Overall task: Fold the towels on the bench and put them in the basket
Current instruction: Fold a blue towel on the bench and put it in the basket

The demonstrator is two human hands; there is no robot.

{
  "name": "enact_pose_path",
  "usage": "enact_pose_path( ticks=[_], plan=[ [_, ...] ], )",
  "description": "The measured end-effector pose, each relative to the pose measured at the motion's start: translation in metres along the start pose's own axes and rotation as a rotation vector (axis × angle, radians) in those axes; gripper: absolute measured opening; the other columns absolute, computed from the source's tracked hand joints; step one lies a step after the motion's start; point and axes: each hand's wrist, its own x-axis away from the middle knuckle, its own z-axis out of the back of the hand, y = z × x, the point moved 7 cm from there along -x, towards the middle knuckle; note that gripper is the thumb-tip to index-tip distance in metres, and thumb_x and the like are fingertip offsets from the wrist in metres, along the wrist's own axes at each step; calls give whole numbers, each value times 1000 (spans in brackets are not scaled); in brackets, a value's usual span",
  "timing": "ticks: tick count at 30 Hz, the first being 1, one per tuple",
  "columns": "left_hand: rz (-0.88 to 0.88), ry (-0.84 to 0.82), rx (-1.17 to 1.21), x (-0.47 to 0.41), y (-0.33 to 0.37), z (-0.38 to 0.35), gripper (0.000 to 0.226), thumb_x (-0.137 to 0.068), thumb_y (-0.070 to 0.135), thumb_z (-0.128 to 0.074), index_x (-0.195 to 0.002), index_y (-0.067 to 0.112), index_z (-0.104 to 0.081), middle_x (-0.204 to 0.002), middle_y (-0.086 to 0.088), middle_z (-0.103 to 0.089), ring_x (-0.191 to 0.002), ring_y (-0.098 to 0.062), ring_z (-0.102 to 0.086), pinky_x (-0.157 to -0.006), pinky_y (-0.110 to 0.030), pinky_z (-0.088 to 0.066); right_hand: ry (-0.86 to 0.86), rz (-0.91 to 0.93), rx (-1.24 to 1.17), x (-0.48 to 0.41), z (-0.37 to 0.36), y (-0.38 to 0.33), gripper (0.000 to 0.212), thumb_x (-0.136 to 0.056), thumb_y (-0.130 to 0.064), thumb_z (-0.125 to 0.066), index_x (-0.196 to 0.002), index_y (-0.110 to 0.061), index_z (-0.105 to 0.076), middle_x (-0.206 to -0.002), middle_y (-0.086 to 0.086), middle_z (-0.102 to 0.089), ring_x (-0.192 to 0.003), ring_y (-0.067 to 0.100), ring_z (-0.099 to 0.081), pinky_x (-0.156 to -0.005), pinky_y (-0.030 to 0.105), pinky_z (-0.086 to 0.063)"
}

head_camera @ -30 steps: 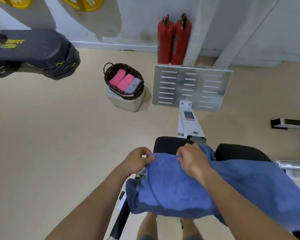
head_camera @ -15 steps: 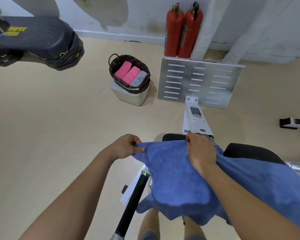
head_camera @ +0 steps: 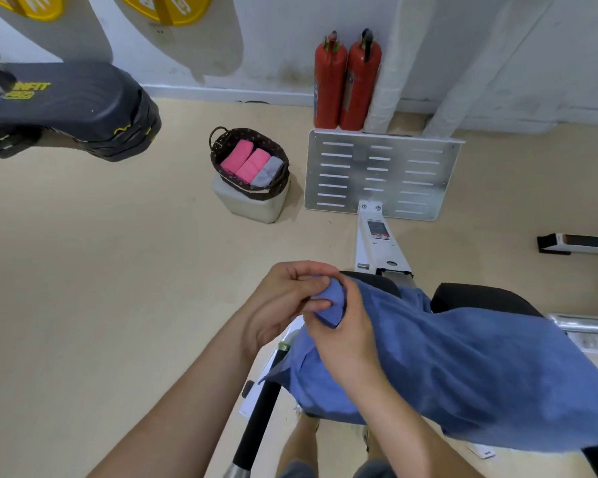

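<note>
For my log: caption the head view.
Over the bench, left hand and right hand pinch a blue towel; basket holds three towels.

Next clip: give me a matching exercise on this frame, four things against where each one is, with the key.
1. blue terry towel
2. dark woven basket
3. red fire extinguishers
4. slotted metal plate

A. upright against the white wall
B. on a pale plastic tub
C. at the far end of the white rail
D. pinched by the left hand and right hand

Pairs: 1-D, 2-B, 3-A, 4-C.
</note>
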Motion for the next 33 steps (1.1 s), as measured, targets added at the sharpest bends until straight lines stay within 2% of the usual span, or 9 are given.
enact_pose_path(
  ticks=[7, 11, 15, 17, 20, 22, 24, 29, 33],
  plan=[
    [-71, 87, 135, 2, 15, 4, 19, -91, -4, -53, -95, 4, -70, -76, -7, -70, -66, -10, -67, -58, -17, -54, 123, -69, 192, 19, 22, 35, 33, -82, 1, -54, -78, -28, -38, -75, -3, -50, -63, 11, -49, -53, 22, -39],
    [-92, 22, 177, 1, 19, -10, 31, -88, -14, -45, -99, 3, -69, -79, -10, -68, -73, -15, -69, -68, -21, -57, 95, -245, -38, 24, 35, 61, 24, -79, 6, -49, -61, -9, -42, -55, 0, -41, -55, 13, -37, -51, 21, -35],
    [-211, -49, -165, 0, 23, -22, 50, -78, -26, -49, -108, 10, -67, -84, -4, -73, -84, -14, -68, -78, -22, -54, -115, -411, -250, 31, 34, 68, 35, -72, 2, -44, -45, -20, -41, -52, 1, -33, -55, 16, -31, -55, 31, -29],
    [-285, 25, -438, 1, 28, -20, 47, -78, -19, -59, -101, 21, -69, -88, 0, -72, -83, -10, -66, -75, -18, -53, -146, -471, -414, 38, 36, 73, 35, -73, 3, -41, -45, -20, -42, -56, 4, -34, -56, 17, -32, -56, 30, -28],
    [-362, 128, -504, 1, 37, -17, 30, -84, -8, -61, -86, 21, -71, -75, 5, -70, -69, -3, -63, -66, -13, -49, -100, -456, -469, 50, 53, 77, 5, -75, -9, -50, -72, -9, -54, -74, 12, -47, -72, 24, -44, -65, 34, -36],
    [-408, 162, -532, 0, 42, -20, 26, -90, -2, -53, -81, 14, -70, -64, 0, -64, -57, -2, -55, -59, -13, -47, -124, -359, -367, 58, 68, 76, 16, -93, -19, -50, -84, -9, -58, -79, 8, -53, -76, 17, -50, -71, 32, -40],
    [-434, 195, -616, -5, 46, -22, 25, -94, 7, -50, -77, 16, -66, -60, -1, -55, -52, -4, -46, -54, -15, -42, -142, -274, -171, 70, 90, 70, 29, -97, -33, -49, -76, -14, -53, -73, 2, -48, -70, 12, -46, -68, 30, -37],
    [-514, 122, -876, -28, 55, -62, 29, -94, 13, -50, -69, 24, -58, -69, 2, -51, -67, -14, -45, -60, -30, -34, -126, -298, -23, 106, 154, 69, 27, -94, -35, -57, -74, -16, -59, -66, -13, -60, -65, 2, -57, -62, 17, -44],
    [-496, -19, -686, -37, 53, -119, 24, -95, 11, -52, -81, 23, -68, -80, 4, -66, -77, -10, -57, -71, -22, -43, 20, -302, -53, 122, 217, 76, 29, -91, -36, -61, -72, -14, -61, -69, -6, -66, -66, 7, -62, -61, 18, -47]
  ],
)
